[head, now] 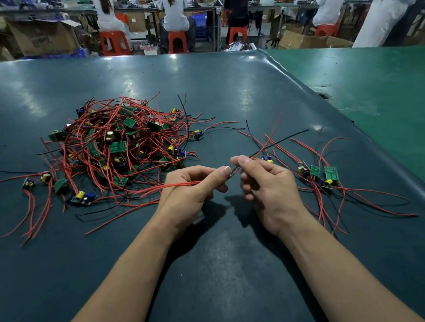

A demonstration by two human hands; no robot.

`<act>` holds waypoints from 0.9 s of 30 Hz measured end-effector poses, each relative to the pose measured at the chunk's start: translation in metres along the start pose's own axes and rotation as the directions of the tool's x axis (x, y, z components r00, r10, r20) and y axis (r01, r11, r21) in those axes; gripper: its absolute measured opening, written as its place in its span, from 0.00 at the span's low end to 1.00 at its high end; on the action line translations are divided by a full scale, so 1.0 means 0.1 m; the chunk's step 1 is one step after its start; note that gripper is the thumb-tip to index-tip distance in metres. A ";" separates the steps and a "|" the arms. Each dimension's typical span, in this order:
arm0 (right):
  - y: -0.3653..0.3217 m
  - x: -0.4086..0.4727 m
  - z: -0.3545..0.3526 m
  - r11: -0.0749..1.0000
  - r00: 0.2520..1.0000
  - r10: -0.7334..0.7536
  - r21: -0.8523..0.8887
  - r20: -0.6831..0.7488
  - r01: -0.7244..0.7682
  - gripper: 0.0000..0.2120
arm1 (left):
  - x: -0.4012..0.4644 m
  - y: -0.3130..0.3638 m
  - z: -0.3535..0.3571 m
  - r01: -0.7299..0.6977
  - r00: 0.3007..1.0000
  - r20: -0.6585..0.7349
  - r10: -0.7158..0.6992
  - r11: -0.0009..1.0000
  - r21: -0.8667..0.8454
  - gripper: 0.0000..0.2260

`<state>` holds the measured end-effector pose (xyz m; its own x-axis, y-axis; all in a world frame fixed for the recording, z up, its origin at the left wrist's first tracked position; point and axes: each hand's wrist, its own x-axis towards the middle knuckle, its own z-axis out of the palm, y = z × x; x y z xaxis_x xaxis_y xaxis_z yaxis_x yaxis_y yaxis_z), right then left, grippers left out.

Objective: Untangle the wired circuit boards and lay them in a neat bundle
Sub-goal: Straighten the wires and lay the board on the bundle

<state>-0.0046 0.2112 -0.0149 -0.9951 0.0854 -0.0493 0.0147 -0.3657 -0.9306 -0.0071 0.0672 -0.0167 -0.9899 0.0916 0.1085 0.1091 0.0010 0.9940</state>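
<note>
L hand (190,186) & R hand (263,179) side by side, fingers curled, each pinching wires (177,185).

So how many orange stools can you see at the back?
4. One stool far left, a second beside it, a third right of centre, a fourth far right. People sit on them, and more may be hidden.

no legible text, dark print on a cardboard box (43,38) at back too blurred to read
</note>
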 end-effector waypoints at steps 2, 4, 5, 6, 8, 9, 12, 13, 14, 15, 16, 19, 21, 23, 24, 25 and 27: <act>-0.01 0.02 -0.02 0.998 0.998 0.034 0.047 0.044 -0.036 0.13 | 0.00 0.00 0.00 -0.001 1.000 0.006 0.001 1.000 -0.014 0.13; -0.02 0.02 -0.02 0.991 0.993 0.069 0.111 0.091 -0.079 0.17 | -0.01 -0.01 -0.01 -0.008 1.000 0.027 0.009 0.999 -0.042 0.14; -0.02 0.03 -0.01 0.988 0.993 0.075 0.128 0.086 -0.086 0.19 | -0.01 -0.01 -0.01 -0.010 0.999 0.038 0.012 0.999 -0.042 0.14; -0.01 0.04 -0.01 0.987 0.995 0.072 0.137 0.063 -0.080 0.20 | -0.02 -0.01 -0.02 -0.011 0.999 0.043 0.012 0.999 -0.036 0.13; -0.02 0.06 -0.02 0.984 0.999 0.042 0.171 -0.016 -0.039 0.17 | -0.01 -0.01 -0.01 -0.008 1.000 0.028 0.009 0.999 -0.041 0.12; -0.03 0.08 -0.04 0.980 0.998 0.028 0.197 -0.056 -0.017 0.16 | 0.00 0.00 -0.01 -0.005 1.000 0.016 0.006 0.998 -0.055 0.12; -0.08 0.10 -0.08 0.945 0.996 0.056 0.325 -0.072 -0.029 0.16 | 0.00 0.00 -0.01 -0.001 1.000 0.021 0.002 0.999 -0.052 0.11; -0.09 0.10 -0.08 0.924 0.995 0.087 0.377 -0.053 -0.061 0.16 | 0.00 -0.01 -0.01 0.000 1.000 0.029 0.001 0.999 -0.039 0.10; -0.09 0.10 -0.08 0.907 0.993 0.113 0.412 -0.037 -0.088 0.17 | 0.00 -0.01 -0.01 0.004 0.999 0.037 -0.003 1.000 -0.028 0.10; -0.09 0.10 -0.07 0.900 0.992 0.124 0.425 -0.031 -0.099 0.18 | 0.00 -0.02 -0.01 0.007 0.999 0.040 -0.006 1.000 -0.022 0.10; -0.09 0.10 -0.07 0.902 0.992 0.120 0.420 -0.034 -0.095 0.17 | 0.00 -0.02 -0.01 0.009 0.999 0.039 -0.009 1.000 -0.021 0.10; -0.11 0.11 -0.10 0.913 0.994 0.085 0.404 -0.066 -0.051 0.17 | 0.01 -0.02 -0.02 0.006 1.000 0.020 -0.005 0.999 -0.032 0.10; -0.14 0.11 -0.14 0.899 0.993 0.083 0.435 -0.083 -0.039 0.16 | 0.01 -0.03 -0.02 0.007 1.000 0.012 -0.006 0.999 -0.040 0.10; -0.15 0.11 -0.16 0.859 0.992 0.113 0.508 -0.063 -0.065 0.17 | 0.01 -0.03 -0.02 0.004 1.000 0.019 -0.003 0.999 -0.038 0.10; -0.16 0.10 -0.17 0.833 0.990 0.135 0.546 -0.038 -0.093 0.18 | 0.01 -0.04 -0.02 0.002 1.000 0.027 -0.001 0.999 -0.035 0.10; -0.16 0.09 -0.17 0.810 0.988 0.157 0.573 -0.002 -0.127 0.20 | 0.01 -0.03 -0.01 0.000 0.999 0.038 0.002 1.000 -0.029 0.09; -0.18 0.09 -0.18 0.787 0.983 0.175 0.591 0.065 -0.179 0.23 | 0.00 -0.03 -0.01 -0.005 0.998 0.060 0.006 1.000 -0.015 0.09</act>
<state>-0.0119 0.2349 -0.0054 -0.9815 -0.0398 -0.1875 0.1317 -0.8507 -0.5088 -0.0074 0.0663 -0.0195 -0.9820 0.1512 0.1133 0.1125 -0.0140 0.9936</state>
